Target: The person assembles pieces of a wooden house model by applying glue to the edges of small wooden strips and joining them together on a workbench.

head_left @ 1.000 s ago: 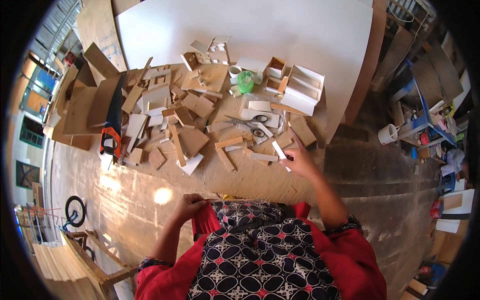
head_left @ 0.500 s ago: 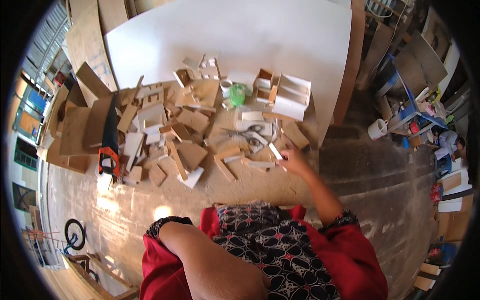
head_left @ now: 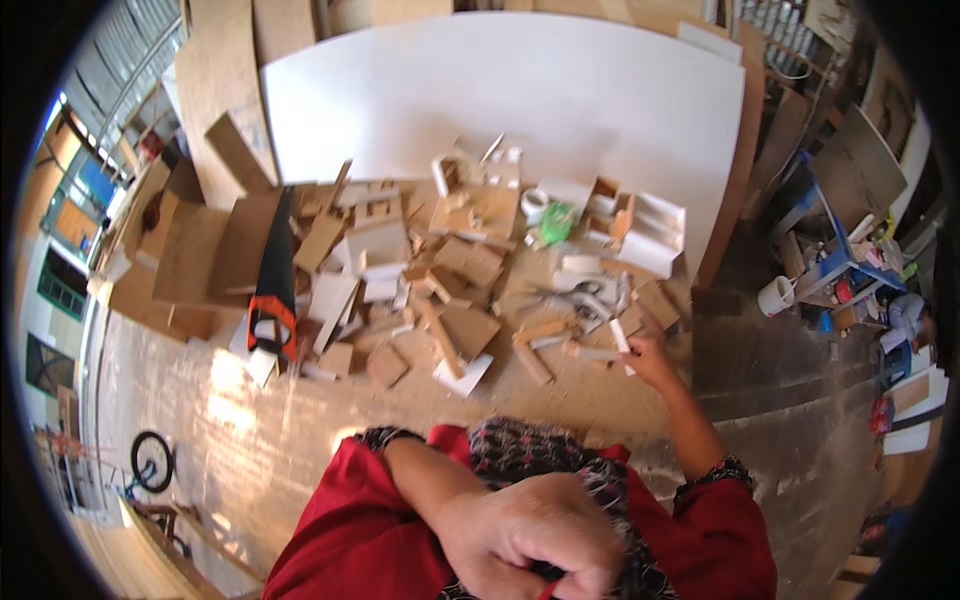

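My right hand (head_left: pixel 652 362) reaches over the right part of the worktable and grips a small white strip (head_left: pixel 619 335), its index finger stretched along above it. Near it lie a pair of scissors (head_left: pixel 583 292), a brown wooden block (head_left: pixel 658 305) and a few light wood strips (head_left: pixel 532 358). Close up in front of my chest, my left hand (head_left: pixel 540 530) has its fingers curled in. Something dark and red shows at its fingertips by the lower edge; what it is stays hidden.
Wood offcuts (head_left: pixel 470 335) are heaped across the table. A handsaw with an orange handle (head_left: pixel 272 325) stands at the left. Farther back are a green plastic bundle (head_left: pixel 556 224), a tape roll (head_left: pixel 534 206) and a white open box (head_left: pixel 652 232). A person (head_left: pixel 908 318) sits far right.
My left hand has come up into view, where before mostly the forearm showed. The scene has shifted right and slightly down in the picture. My right hand still grips the white strip.
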A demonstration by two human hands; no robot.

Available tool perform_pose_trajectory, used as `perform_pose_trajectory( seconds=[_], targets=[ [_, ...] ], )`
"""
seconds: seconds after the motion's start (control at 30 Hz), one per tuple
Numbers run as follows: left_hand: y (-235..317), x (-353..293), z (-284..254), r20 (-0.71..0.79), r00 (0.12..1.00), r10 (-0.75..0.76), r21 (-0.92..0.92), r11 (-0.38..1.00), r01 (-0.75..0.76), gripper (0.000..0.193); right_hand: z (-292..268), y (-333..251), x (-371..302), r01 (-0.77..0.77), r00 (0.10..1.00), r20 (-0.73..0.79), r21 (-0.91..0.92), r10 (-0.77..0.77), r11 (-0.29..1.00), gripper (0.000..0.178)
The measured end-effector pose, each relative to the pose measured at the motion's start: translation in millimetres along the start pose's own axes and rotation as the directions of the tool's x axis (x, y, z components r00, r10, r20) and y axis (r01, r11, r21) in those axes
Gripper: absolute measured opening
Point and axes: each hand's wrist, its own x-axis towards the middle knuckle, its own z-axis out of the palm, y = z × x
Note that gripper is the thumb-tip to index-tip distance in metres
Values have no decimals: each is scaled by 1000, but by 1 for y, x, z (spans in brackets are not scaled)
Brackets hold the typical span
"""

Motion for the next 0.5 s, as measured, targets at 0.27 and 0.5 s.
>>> perform_pose_trajectory(
  seconds=[0.27,0.5],
  targets=[
    [26,-11,8,-18,990,137,-188,973,-137,37,37,-10,-15,-95,986,-132,78,105,992,21],
    [46,-15,6,27,994,107,-352,932,-91,37,34,-6,-20,-112,959,-240,156,147,981,22]
  ],
)
